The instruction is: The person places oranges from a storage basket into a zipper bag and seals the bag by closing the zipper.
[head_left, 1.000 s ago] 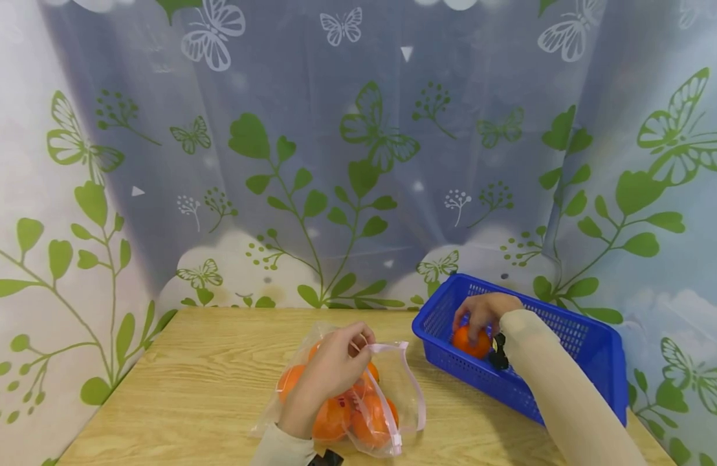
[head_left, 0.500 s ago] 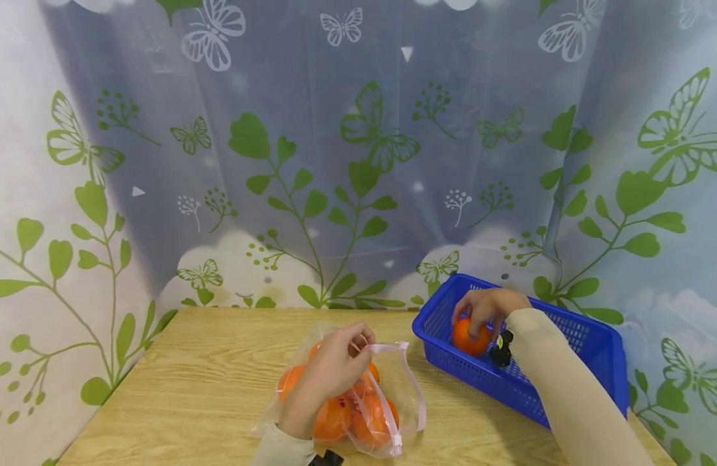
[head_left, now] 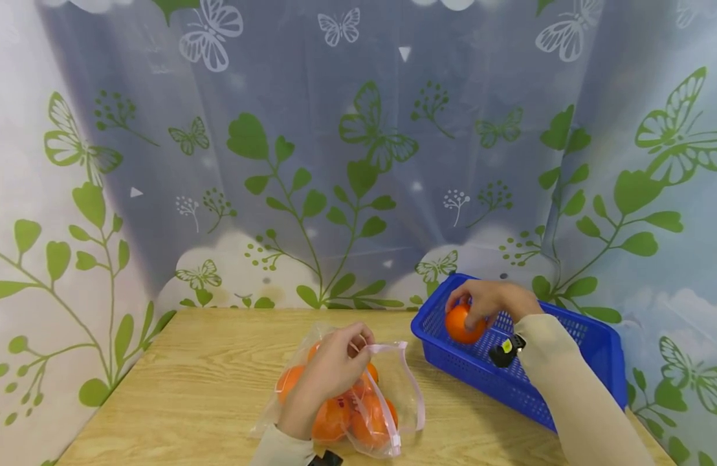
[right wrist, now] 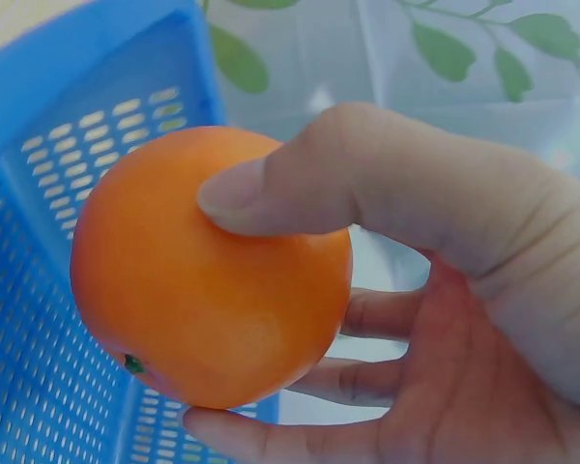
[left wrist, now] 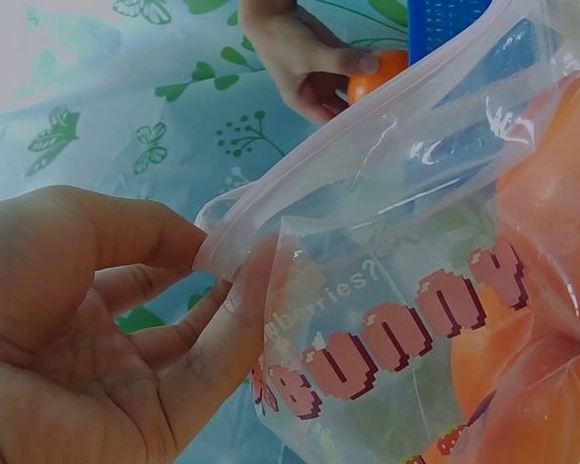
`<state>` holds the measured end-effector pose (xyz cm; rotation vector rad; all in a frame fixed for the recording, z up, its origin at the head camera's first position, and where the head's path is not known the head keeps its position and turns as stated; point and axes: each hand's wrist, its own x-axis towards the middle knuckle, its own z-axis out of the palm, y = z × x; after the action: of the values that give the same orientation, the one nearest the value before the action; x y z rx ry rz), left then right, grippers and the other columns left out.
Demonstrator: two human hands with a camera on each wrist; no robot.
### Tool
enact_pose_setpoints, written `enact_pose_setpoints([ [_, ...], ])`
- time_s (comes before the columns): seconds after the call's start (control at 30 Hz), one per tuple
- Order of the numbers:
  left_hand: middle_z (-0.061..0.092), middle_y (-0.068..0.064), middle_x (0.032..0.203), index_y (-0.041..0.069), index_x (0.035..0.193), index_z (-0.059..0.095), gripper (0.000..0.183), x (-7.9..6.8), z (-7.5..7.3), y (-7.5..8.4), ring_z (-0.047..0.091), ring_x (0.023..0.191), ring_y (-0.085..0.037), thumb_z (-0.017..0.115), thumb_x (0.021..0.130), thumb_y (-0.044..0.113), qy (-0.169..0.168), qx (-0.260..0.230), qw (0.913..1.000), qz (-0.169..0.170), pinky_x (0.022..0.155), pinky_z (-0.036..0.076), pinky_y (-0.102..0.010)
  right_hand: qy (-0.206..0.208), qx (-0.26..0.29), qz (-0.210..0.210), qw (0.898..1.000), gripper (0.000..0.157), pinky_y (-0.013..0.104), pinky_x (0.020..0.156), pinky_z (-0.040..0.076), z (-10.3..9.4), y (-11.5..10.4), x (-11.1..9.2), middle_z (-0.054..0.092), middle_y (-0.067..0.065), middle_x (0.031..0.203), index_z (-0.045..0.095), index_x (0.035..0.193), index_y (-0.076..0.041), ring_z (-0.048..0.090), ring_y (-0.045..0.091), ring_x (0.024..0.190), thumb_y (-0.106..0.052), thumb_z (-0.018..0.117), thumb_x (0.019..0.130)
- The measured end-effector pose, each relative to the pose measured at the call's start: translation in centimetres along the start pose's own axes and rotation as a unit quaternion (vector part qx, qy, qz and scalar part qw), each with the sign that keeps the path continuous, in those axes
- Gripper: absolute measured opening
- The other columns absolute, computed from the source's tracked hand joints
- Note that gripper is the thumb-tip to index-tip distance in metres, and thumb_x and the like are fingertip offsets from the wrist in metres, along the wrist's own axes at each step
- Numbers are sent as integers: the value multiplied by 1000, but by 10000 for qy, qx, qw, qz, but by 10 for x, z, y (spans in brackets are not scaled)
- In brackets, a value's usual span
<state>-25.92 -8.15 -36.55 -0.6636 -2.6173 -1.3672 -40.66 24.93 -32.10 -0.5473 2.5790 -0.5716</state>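
My right hand grips an orange over the left end of the blue basket. In the right wrist view, the thumb presses on top of the orange and the other fingers reach round its far side. My left hand pinches the pink-edged mouth of a clear zip bag between thumb and fingers. Several oranges sit inside the bag on the table. Red "BUNNY" lettering shows on the plastic bag in the left wrist view.
The wooden table carries the bag at the middle and the perforated basket at the right. A patterned curtain with butterflies and leaves hangs behind and along both sides. A dark wrist device sits on the right wrist.
My right hand has raised the orange from low in the basket, slightly up and to the left. The left hand and the bag have stayed in place.
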Motion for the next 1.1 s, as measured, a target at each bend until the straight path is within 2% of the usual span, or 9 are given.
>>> enact_pose_setpoints([
  [0.27, 66, -5, 88, 9, 99, 64, 8, 0, 1, 1, 59, 70, -12, 57, 98, 5, 11, 50, 10000, -6, 55, 49, -23, 204, -130, -448, 9987, 49, 37, 76, 61, 3, -9, -16, 57, 15, 124, 71, 119, -19, 60, 27, 100, -6, 81, 72],
  [0.37, 66, -5, 89, 9, 99, 64, 8, 0, 1, 1, 59, 70, -12, 58, 97, 5, 12, 66, 10000, -9, 56, 49, -23, 317, -296, -672, 9968, 50, 39, 78, 61, 4, -13, -22, 59, 16, 125, 71, 120, -17, 60, 27, 101, -6, 81, 72],
  [0.6, 67, -6, 89, 8, 99, 64, 7, 0, 1, 2, 59, 70, -12, 58, 97, 5, 20, 93, 10000, -11, 56, 49, -23, 629, -435, -910, 9929, 51, 43, 85, 60, 8, -23, -35, 58, 15, 130, 70, 121, -20, 61, 28, 105, -10, 82, 73],
  [0.8, 67, -9, 89, 7, 100, 64, 6, -1, 1, 4, 59, 70, -14, 59, 97, 4, 15, -31, 10000, 2, 55, 49, -23, 932, -551, -1416, 9840, 49, 42, 86, 58, 16, -30, -45, 61, 13, 123, 72, 118, -19, 59, 28, 104, -9, 82, 71],
  [1.1, 67, -10, 88, 5, 100, 64, 5, -2, 2, 5, 59, 70, -14, 60, 97, 4, 17, -53, 10000, 23, 54, 48, -23, 1219, -451, -1910, 9729, 49, 38, 87, 58, 31, -39, -60, 61, 7, 118, 73, 120, -21, 60, 21, 102, -12, 83, 73],
])
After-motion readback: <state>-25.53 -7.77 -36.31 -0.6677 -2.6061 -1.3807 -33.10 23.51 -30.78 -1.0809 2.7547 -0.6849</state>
